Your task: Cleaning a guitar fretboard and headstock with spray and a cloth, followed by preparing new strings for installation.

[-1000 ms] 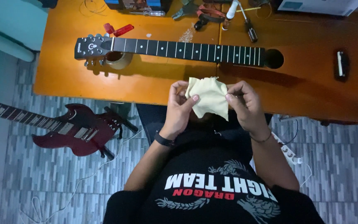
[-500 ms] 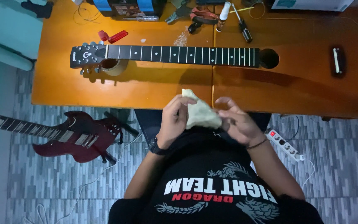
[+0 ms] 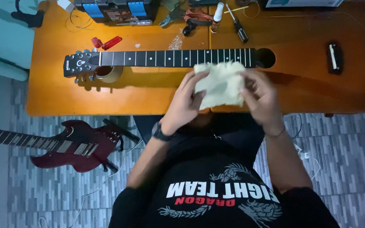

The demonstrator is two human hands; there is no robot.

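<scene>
Both of my hands hold a pale yellow cloth (image 3: 219, 83) spread between them, above the near edge of the orange table (image 3: 64, 97). My left hand (image 3: 186, 101) grips its left side, and my right hand (image 3: 259, 97) grips its right side. Just beyond the cloth lies an acoustic guitar with its dark fretboard (image 3: 170, 58) running left to right, headstock (image 3: 77, 64) at the left and sound hole (image 3: 265, 58) at the right. The neck rests on a roll of tape (image 3: 108, 74). The guitar's bridge (image 3: 333, 58) sits far right.
Pliers, a screwdriver (image 3: 238, 26), a small bottle (image 3: 217, 14), a red clip (image 3: 106, 42) and a dark box with blue panels (image 3: 115, 9) lie along the table's far edge. A dark red electric guitar (image 3: 70, 145) lies on the tiled floor at left. A power strip (image 3: 303, 154) lies at right.
My hands have raised the cloth from near my chest toward the fretboard and spread it wider. The view has shifted slightly.
</scene>
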